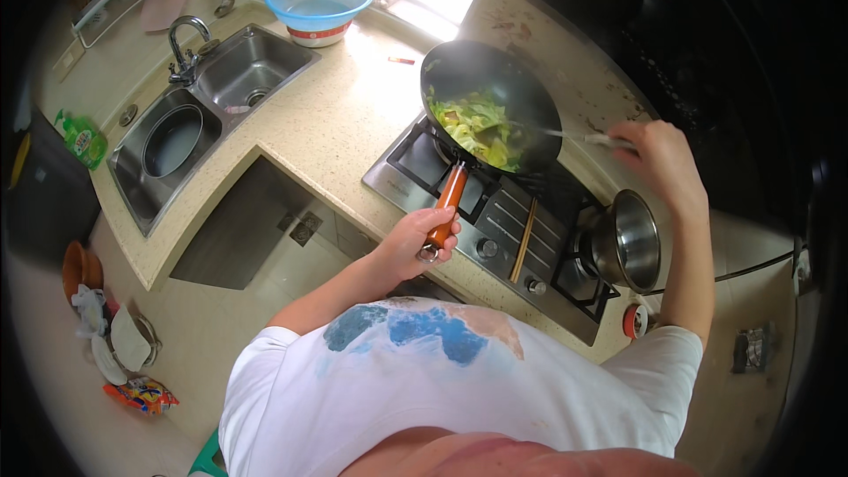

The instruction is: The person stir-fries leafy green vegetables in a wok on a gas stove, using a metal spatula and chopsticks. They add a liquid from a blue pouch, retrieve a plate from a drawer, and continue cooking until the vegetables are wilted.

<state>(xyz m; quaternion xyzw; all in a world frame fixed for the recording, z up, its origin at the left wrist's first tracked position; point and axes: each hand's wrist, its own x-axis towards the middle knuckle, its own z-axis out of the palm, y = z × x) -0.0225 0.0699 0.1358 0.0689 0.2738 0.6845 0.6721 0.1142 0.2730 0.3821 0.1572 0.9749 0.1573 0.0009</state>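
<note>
- Left hand [422, 237]: fingers wrapped tight around the orange handle [446, 206] of the wok, near its end.
- Wok [495, 88]: black, tilted on the left burner of the gas hob [495, 221], holding chopped green vegetables [477, 128].
- Right hand [658, 155]: closed on the handle of a metal spatula [565, 134], whose blade reaches into the wok.
- Steel pot [629, 240]: on the right burner, just beside the right forearm.
- 1 pair of chopsticks [525, 240]: lying on the hob between the burners.
- Sink [208, 115]: 2 basins, well apart to the left.
- Blue basin [319, 2]: on the counter by the window.
</note>
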